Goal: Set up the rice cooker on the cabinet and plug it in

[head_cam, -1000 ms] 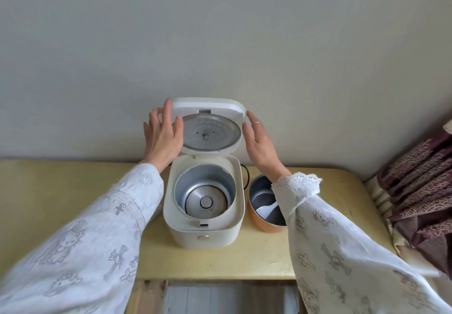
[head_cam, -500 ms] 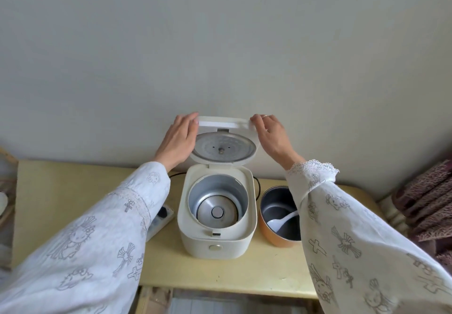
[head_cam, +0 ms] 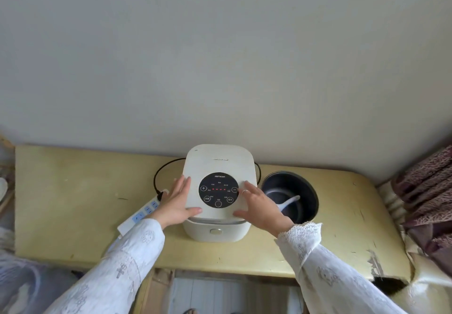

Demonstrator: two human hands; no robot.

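Note:
The white rice cooker (head_cam: 218,162) stands on the yellow cabinet top (head_cam: 73,191) against the wall, its lid down. Red lights glow on its round black control panel (head_cam: 218,190). My left hand (head_cam: 177,203) presses flat on the lid's left side, and my right hand (head_cam: 259,206) presses flat on the right side, fingers straight. A black power cord (head_cam: 156,179) loops from behind the cooker to a white power strip (head_cam: 141,213) lying at its left. The dark inner pot (head_cam: 303,191), with a white rice spoon (head_cam: 289,202) inside, sits just right of the cooker.
A maroon patterned curtain (head_cam: 428,191) hangs at the right edge. The cabinet's front right corner (head_cam: 381,272) is chipped. A plain wall rises directly behind the cooker.
Both hands have swung the upright lid down onto the cooker body. They now rest flat on top of it, and the control panel faces up.

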